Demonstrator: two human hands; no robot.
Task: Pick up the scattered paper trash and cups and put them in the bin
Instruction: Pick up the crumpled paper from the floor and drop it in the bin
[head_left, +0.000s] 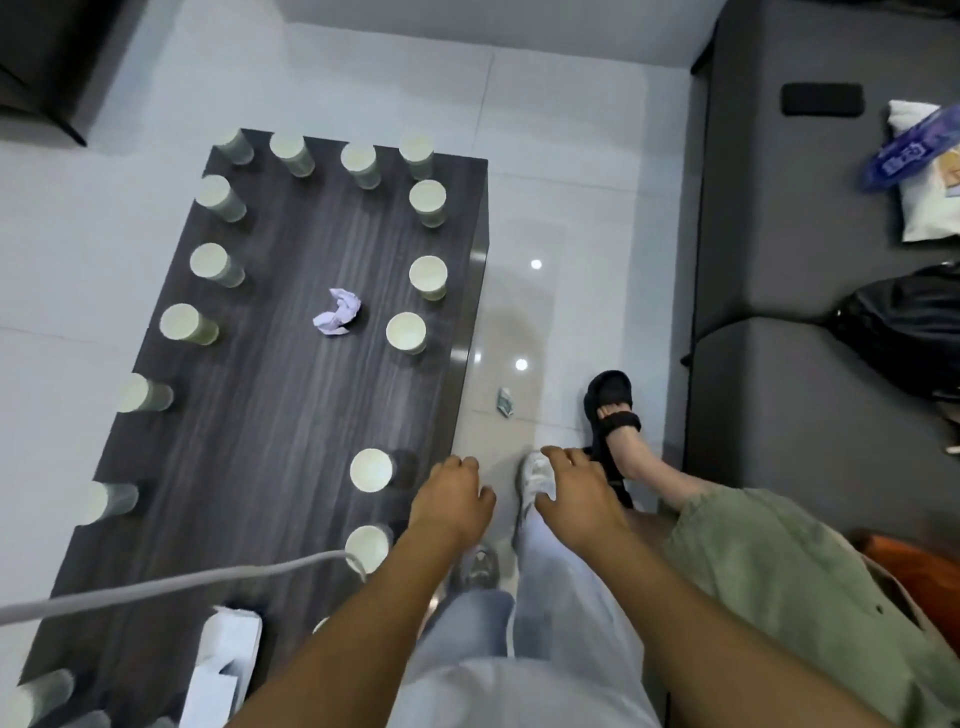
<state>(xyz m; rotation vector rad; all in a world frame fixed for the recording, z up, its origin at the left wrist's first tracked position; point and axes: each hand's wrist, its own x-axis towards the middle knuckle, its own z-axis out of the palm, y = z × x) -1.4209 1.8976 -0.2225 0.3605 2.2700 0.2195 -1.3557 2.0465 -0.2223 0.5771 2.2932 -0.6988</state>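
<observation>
Our left hand (453, 501) hangs palm-down past the near right corner of the table, fingers loosely curled and holding nothing; our right hand (577, 499) hovers beside it over the floor, fingers spread and relaxed, likewise empty, with our white shoe (535, 475) showing just under its fingertips. Nearest the left hand stands a paper cup (371, 470), upright on the dark wood-grain table (270, 415); a second cup (367, 548) stands just nearer to us, with a grey cable (171, 581) crossing the table to its rim. Further out, more cups stand upright along both long edges and the far end of the table, forming a ring; inside that ring, well apart from the hands, lies a crumpled ball of pale paper (337, 313). At the table's near end sits a white tissue pack (223, 660). On the glossy tiled floor (524, 312), between the table and a grey sofa (779, 260), lies a small scrap of wrapper (505, 402). Beside us a second person's foot in a black sandal (613, 410) rests on the floor; on the sofa lie a black bag (904, 322) and a blue-printed packet (914, 145).
</observation>
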